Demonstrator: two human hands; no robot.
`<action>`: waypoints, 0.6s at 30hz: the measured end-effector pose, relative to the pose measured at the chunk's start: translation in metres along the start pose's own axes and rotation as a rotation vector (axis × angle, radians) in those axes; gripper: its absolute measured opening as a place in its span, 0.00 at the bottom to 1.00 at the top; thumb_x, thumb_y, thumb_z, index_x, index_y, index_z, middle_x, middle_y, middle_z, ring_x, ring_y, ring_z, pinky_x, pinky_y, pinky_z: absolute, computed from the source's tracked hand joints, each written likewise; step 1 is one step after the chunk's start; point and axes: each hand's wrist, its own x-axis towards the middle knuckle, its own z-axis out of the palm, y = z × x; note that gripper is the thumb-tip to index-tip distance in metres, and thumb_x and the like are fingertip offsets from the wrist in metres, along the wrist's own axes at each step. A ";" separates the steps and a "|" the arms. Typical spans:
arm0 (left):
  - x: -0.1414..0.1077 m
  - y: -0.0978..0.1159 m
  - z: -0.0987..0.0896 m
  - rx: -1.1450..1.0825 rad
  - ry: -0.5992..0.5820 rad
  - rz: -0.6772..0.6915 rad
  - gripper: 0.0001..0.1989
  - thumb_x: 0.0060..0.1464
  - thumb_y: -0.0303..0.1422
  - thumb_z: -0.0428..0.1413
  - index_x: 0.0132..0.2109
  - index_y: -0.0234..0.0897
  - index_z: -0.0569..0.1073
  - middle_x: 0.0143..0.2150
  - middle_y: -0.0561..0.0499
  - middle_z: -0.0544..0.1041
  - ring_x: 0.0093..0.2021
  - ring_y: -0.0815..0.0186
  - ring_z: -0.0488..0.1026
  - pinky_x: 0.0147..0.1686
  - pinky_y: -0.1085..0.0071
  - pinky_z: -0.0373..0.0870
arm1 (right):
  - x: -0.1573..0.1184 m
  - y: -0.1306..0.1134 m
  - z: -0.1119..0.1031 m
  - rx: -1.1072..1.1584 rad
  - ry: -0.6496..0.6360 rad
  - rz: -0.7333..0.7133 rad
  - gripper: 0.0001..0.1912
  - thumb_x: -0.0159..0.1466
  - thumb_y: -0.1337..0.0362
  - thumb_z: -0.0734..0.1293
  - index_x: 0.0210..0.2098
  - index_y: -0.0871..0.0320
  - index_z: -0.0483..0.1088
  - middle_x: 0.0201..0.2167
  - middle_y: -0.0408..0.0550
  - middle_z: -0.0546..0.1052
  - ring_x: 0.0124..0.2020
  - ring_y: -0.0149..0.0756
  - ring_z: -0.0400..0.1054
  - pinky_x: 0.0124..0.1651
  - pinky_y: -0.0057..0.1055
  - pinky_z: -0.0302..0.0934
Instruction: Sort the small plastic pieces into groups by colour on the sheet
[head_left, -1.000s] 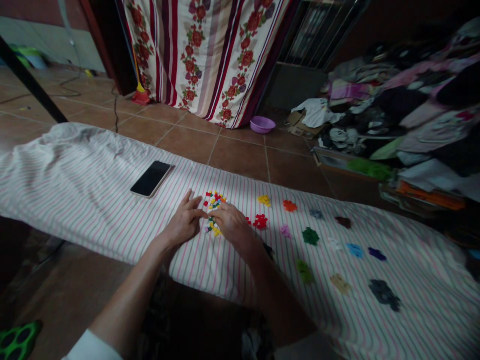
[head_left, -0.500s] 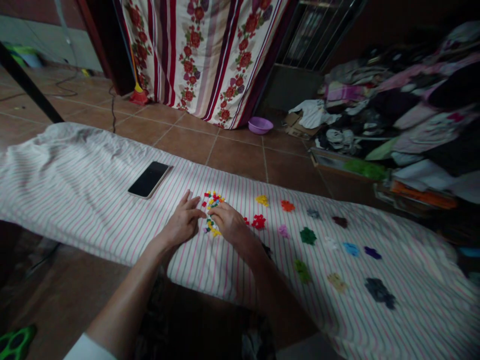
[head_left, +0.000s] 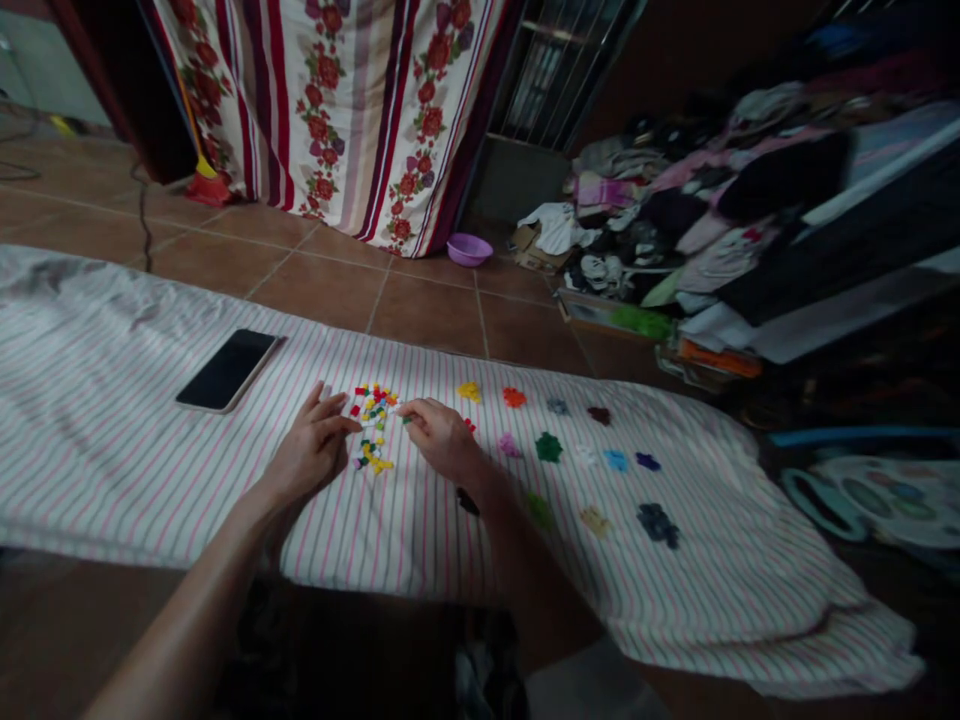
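A loose pile of small mixed-colour plastic pieces [head_left: 373, 402] lies on the striped cloth [head_left: 315, 545] between my hands. My left hand [head_left: 309, 445] rests at the pile's left side, fingers spread, holding nothing. On the other side, my right hand [head_left: 444, 438] has thumb and fingertips pinched together, with a small green piece [head_left: 407, 420] showing at the tips. Sorted by colour beyond it are small heaps: yellow pieces [head_left: 469, 391], orange pieces [head_left: 514, 397], dark green pieces [head_left: 548, 447] and several others. My right hand partly covers the red pieces [head_left: 469, 425].
A phone [head_left: 229, 370] lies on the cloth at the left. Farther right are dark grey pieces [head_left: 659, 525] and tan pieces [head_left: 596, 520]. On the tiled floor behind stand a purple basin [head_left: 469, 250], a red broom [head_left: 208, 186] and a heap of clothes [head_left: 660, 200].
My right hand has drawn back to the right from the mixed pile, and a green piece now shows in its fingertips. My left hand stays beside the pile. The view has turned right.
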 end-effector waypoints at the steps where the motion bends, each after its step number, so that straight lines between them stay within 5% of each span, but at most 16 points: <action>1: 0.000 -0.001 0.001 0.002 0.012 -0.005 0.19 0.59 0.27 0.43 0.40 0.39 0.80 0.58 0.42 0.72 0.68 0.54 0.54 0.65 0.41 0.53 | -0.001 0.002 -0.006 -0.006 0.004 0.015 0.12 0.59 0.74 0.60 0.37 0.56 0.71 0.35 0.45 0.75 0.36 0.32 0.68 0.43 0.29 0.61; 12: 0.005 0.002 -0.004 0.001 0.061 -0.027 0.17 0.57 0.30 0.45 0.39 0.40 0.79 0.55 0.45 0.75 0.66 0.54 0.60 0.64 0.43 0.57 | -0.036 0.059 -0.117 -0.218 0.181 0.350 0.14 0.57 0.72 0.60 0.35 0.55 0.76 0.36 0.46 0.78 0.35 0.34 0.71 0.42 0.31 0.64; 18: 0.005 0.002 -0.002 -0.021 0.114 -0.126 0.15 0.55 0.34 0.47 0.39 0.38 0.79 0.57 0.44 0.73 0.69 0.51 0.53 0.63 0.44 0.58 | -0.075 0.092 -0.152 -0.396 0.180 0.575 0.15 0.55 0.74 0.61 0.34 0.57 0.78 0.38 0.50 0.80 0.41 0.38 0.73 0.48 0.33 0.64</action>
